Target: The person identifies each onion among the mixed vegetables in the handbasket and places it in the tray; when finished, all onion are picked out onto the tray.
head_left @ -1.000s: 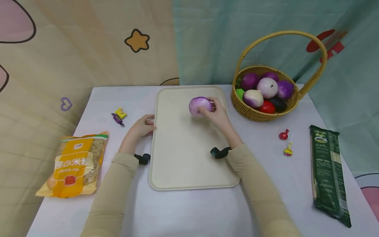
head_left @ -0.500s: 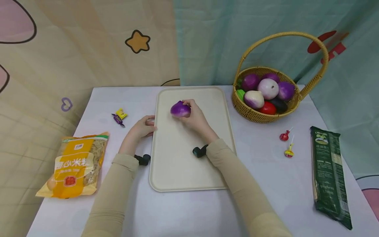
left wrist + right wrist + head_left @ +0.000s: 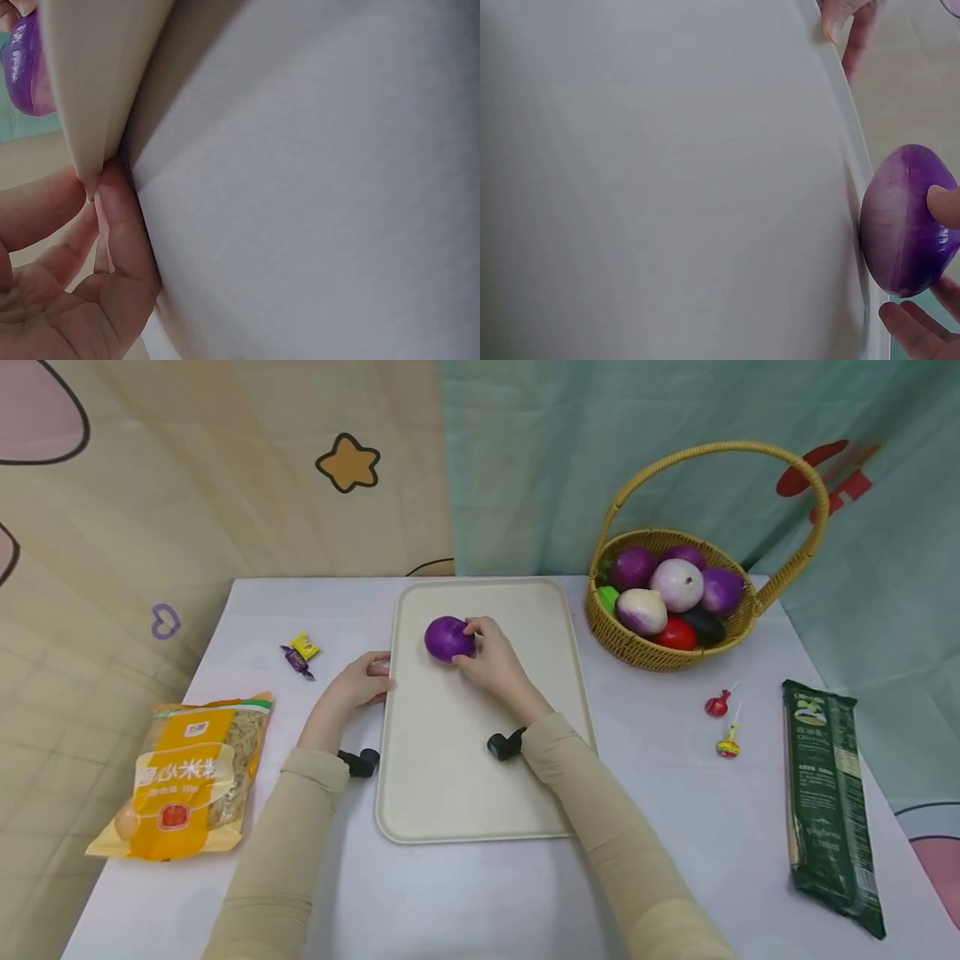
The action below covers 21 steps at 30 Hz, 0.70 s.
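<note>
A glossy purple onion [image 3: 447, 639], paler on its underside, sits at the upper left of the beige tray [image 3: 465, 760]. My right hand [image 3: 495, 667] holds it from the right; in the right wrist view the thumb [image 3: 946, 206] presses on its side and the onion's pale base meets the tray surface. My left hand [image 3: 358, 681] pinches the tray's left rim; in the left wrist view the thumb lies on top of the rim and the fingers [image 3: 124, 225] reach underneath.
A wicker basket [image 3: 637, 647] with a tall handle, full of several vegetables, stands at the back right. Two lollipops [image 3: 727, 745] and a green spaghetti packet [image 3: 828, 802] lie right. Wrapped candies [image 3: 300, 656] and a yellow rice noodle bag [image 3: 183, 785] lie left.
My right hand has carried the purple onion leftward across the tray and turned it, so its darker purple top now faces up. The left hand has stayed at the rim.
</note>
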Each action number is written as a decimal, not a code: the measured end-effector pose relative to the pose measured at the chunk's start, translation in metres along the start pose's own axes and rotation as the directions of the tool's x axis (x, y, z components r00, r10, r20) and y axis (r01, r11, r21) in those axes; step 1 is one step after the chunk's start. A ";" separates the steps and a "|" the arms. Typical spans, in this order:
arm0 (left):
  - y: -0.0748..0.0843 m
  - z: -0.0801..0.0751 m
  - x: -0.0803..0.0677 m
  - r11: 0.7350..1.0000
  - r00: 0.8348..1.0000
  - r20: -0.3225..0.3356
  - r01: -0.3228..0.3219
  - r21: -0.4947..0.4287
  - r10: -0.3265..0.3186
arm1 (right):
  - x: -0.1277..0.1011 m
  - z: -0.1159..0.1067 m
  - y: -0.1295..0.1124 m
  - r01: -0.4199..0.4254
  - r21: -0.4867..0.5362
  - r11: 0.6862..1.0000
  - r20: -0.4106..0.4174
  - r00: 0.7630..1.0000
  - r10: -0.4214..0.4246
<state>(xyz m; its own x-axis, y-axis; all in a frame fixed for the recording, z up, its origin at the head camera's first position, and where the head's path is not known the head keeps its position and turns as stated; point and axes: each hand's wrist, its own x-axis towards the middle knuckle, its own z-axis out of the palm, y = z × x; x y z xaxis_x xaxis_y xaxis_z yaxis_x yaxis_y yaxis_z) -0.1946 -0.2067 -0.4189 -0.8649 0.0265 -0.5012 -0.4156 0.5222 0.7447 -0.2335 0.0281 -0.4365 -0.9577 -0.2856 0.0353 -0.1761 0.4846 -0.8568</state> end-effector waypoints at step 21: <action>0.000 0.000 0.002 1.000 1.000 0.013 0.010 -0.013 -0.009 | -0.025 -0.099 -0.007 0.048 0.185 0.982 -0.329 0.944 0.016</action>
<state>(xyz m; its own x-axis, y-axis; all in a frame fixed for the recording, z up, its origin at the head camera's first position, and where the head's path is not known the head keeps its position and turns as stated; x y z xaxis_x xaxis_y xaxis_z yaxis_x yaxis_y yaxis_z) -0.1965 -0.2069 -0.4200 -0.8572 0.0326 -0.5139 -0.4276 0.5109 0.7457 -0.2306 0.1138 -0.3804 -0.9819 0.0102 0.1889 -0.1766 0.3091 -0.9345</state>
